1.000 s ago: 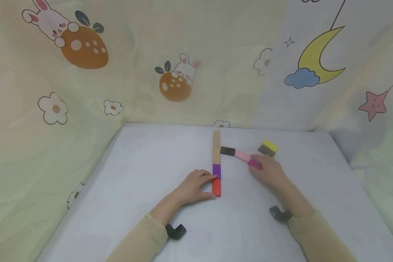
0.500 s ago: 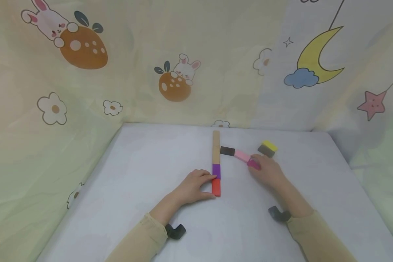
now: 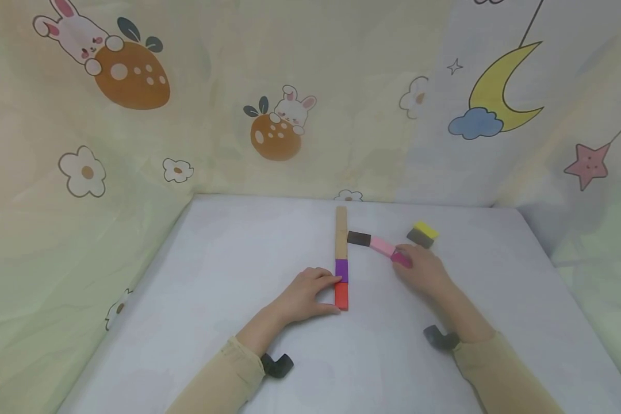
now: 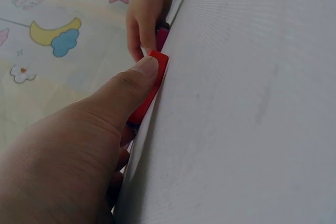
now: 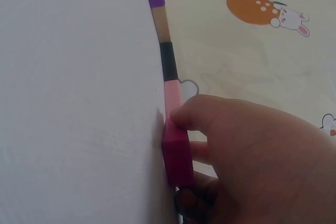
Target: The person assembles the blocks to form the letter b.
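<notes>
A straight row of blocks runs toward the back wall: a red block (image 3: 342, 297) nearest, a purple block (image 3: 341, 269), then plain wood-coloured blocks (image 3: 341, 236). My left hand (image 3: 304, 294) holds the red block by its ends, thumb at the near end and index finger by the purple joint. Slanting off the row's right side are a black block (image 3: 359, 238), a light pink block (image 3: 382, 245) and a magenta block (image 5: 177, 156). My right hand (image 3: 425, 270) pinches the magenta block, which meets the pink one end to end; its far fingers are partly hidden.
Behind my right hand, a yellow block (image 3: 426, 230) lies against a dark grey block (image 3: 420, 238). The white tabletop (image 3: 227, 247) ends at a patterned cloth wall (image 3: 212, 115). Black wrist devices (image 3: 278, 365) stick out by both sleeves.
</notes>
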The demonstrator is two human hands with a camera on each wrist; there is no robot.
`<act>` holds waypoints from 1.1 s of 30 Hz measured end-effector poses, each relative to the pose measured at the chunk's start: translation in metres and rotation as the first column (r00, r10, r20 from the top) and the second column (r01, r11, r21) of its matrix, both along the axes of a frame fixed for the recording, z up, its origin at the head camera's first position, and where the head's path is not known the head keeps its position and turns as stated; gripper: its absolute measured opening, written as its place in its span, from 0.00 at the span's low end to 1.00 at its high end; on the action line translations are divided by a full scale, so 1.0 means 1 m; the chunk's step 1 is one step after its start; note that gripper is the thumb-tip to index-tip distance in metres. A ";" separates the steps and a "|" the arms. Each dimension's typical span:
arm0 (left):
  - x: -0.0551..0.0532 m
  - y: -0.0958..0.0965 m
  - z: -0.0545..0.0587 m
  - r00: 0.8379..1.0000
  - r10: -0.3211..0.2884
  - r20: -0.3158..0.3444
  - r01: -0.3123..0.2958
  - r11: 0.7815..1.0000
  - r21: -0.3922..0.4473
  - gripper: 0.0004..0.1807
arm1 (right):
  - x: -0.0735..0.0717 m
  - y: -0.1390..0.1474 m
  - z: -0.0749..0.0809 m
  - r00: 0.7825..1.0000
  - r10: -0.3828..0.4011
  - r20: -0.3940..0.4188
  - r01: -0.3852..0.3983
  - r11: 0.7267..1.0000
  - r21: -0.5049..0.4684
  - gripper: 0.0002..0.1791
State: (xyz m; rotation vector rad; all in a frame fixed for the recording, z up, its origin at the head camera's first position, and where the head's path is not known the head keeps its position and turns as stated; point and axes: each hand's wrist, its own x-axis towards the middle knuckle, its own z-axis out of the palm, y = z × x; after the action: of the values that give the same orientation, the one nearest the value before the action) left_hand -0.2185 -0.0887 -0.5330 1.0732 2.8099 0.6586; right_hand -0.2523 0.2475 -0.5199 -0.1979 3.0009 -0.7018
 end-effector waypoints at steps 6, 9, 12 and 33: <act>0.000 0.000 0.000 1.000 -0.001 -0.004 0.001 1.000 -0.009 0.38 | 0.002 -0.001 0.002 1.000 0.001 -0.005 -0.001 1.000 0.004 0.29; 0.000 0.000 0.000 1.000 0.000 -0.002 0.000 1.000 -0.011 0.38 | 0.002 -0.001 0.004 1.000 -0.004 0.010 0.004 1.000 0.001 0.29; 0.000 0.001 0.001 1.000 -0.001 0.001 0.001 1.000 -0.006 0.39 | 0.003 -0.002 0.005 1.000 -0.016 0.025 0.016 1.000 -0.006 0.29; 0.000 0.000 0.000 1.000 -0.009 -0.001 0.009 1.000 0.007 0.39 | 0.005 -0.005 0.009 0.999 -0.017 0.031 0.017 1.000 -0.009 0.28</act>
State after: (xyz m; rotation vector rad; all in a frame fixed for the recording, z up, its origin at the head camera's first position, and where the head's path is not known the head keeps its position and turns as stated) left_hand -0.2185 -0.0887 -0.5331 1.0868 2.8039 0.6684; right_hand -0.2471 0.2427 -0.5104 -0.1605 2.9744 -0.7141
